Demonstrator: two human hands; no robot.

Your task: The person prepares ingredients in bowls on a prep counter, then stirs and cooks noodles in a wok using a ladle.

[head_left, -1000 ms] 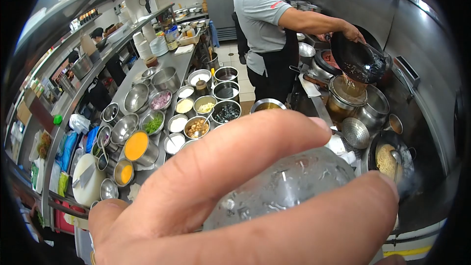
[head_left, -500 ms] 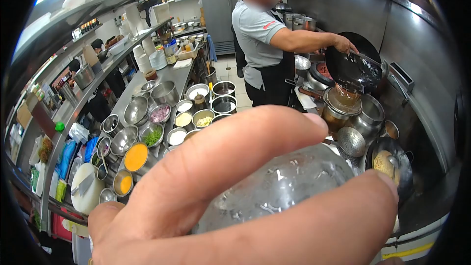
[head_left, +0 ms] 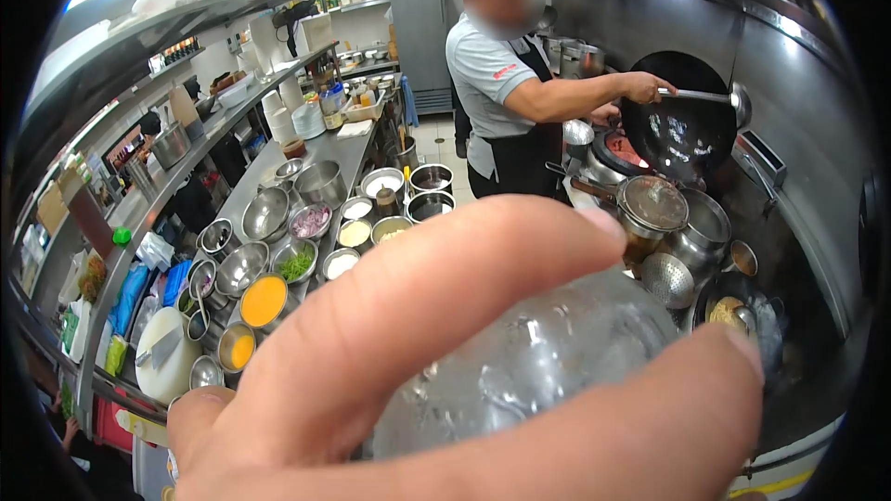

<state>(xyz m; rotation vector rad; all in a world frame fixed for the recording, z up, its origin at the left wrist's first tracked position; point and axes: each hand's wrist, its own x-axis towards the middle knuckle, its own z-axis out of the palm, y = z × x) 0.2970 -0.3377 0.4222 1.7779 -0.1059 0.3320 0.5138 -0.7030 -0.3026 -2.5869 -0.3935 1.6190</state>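
Note:
My left hand (head_left: 399,353) fills the lower middle of the head view, very close to the camera. Its index finger and thumb curl around a clear, rounded container (head_left: 548,339) with a wet-looking, shiny surface. Whether this is a bottle or a cup I cannot tell, because the fingers cover much of it. My right hand is out of view. Beyond my fingers, a co-worker (head_left: 506,83) in a grey shirt and black apron holds a ladle (head_left: 696,95) over a tilted black wok (head_left: 677,134).
A steel counter (head_left: 243,176) on the left bears several metal bowls, including one with orange liquid (head_left: 264,301). A cleaver (head_left: 163,348) lies on a round white board (head_left: 153,380). By the stove stand a strainer over a pot (head_left: 654,204), a perforated ladle (head_left: 668,278) and another wok (head_left: 766,325).
The co-worker's wok no longer pours into the strainer, and the ladle has come up across it. My view has shifted slightly; my left hand keeps its hold on the container.

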